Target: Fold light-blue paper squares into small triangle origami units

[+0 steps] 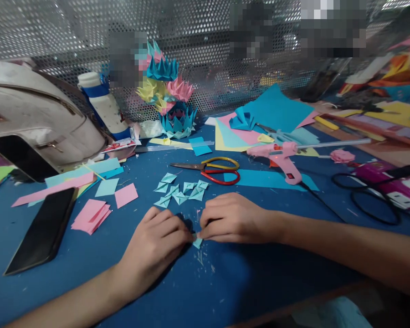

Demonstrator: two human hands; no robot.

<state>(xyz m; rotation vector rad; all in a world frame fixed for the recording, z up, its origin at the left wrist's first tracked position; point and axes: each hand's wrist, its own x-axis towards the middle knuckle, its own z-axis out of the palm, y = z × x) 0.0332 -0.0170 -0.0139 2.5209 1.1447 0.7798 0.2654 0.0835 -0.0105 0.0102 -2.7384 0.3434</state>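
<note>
My left hand [155, 243] and my right hand [230, 217] meet fingertip to fingertip on the blue table [89, 264]. Both pinch a small light-blue paper piece [197, 242] whose corner sticks out below the fingers. Just beyond the hands lies a cluster of several folded light-blue paper triangles [180, 191]. Further back, red-and-yellow scissors [213, 170] lie flat, and a pink glue gun [280, 156] rests on a blue paper strip to the right.
A black phone [43, 230] and pink paper squares [91, 215] lie at the left, near a white bag [30, 118] and a glue bottle [104, 105]. A paper flower model [167, 91] stands against the mesh wall. Coloured sheets [276, 111] and black scissors [369, 196] sit at right.
</note>
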